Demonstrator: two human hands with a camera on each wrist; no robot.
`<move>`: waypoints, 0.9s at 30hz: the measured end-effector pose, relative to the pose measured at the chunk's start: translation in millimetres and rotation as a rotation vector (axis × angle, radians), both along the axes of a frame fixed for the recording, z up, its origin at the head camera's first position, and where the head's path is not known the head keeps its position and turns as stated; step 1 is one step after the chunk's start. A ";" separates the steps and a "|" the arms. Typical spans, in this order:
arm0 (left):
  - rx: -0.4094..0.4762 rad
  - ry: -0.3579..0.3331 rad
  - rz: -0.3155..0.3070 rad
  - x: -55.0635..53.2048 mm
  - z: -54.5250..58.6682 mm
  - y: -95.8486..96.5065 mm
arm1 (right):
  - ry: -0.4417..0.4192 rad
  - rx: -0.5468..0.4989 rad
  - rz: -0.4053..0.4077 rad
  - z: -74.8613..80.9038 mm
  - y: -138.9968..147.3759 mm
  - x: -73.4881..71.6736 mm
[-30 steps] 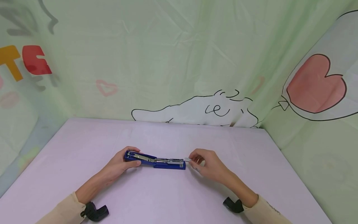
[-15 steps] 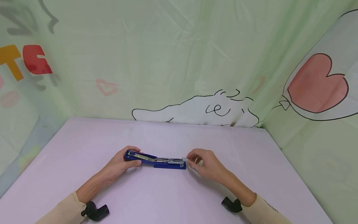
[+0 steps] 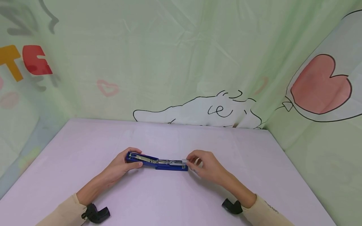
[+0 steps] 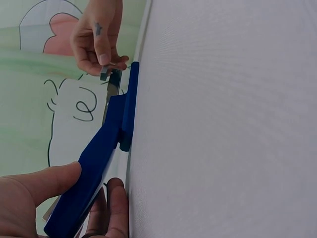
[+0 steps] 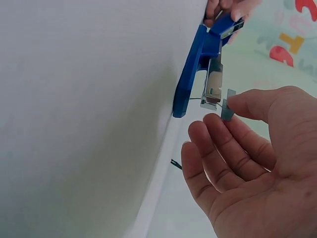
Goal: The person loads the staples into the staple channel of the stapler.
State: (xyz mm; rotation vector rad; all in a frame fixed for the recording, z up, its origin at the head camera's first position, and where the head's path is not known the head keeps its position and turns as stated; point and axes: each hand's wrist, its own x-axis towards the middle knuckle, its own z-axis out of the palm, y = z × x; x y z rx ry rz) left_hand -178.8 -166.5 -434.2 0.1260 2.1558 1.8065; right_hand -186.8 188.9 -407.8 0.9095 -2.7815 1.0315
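Observation:
A blue stapler (image 3: 171,168) lies opened out on the table, its metal magazine (image 5: 214,79) exposed. My left hand (image 3: 121,165) grips the swung-back top cover (image 4: 88,173), thumb on one side and fingers on the other. Between the thumb and fingers of my right hand (image 3: 207,166) is a short grey strip of staples (image 5: 228,106). In the right wrist view the strip stands right beside the front end of the magazine; whether they touch, I cannot tell. The remaining right fingers are bent below the strip, around no object.
A white table (image 3: 158,201) carries the stapler. Behind it hangs a pale green curtain (image 3: 158,62) with printed drawings. A black wrist mount (image 3: 97,214) sits at the left cuff and another black mount (image 3: 232,206) at the right.
My right hand has shifted slightly left, bringing the strip of staples from just off the stapler's front end to over the end of the magazine. Left hand and stapler stay put.

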 end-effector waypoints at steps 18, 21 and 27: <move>0.004 -0.001 0.006 -0.7 -0.3 -0.1 | 0.000 0.010 0.011 2.4 -6.8 1.2; -0.001 0.009 -0.002 0.0 0.1 0.0 | 0.003 0.017 0.010 2.4 -7.5 1.1; 0.000 0.015 -0.003 1.0 -0.5 0.8 | 0.011 0.024 0.009 1.1 -7.9 1.3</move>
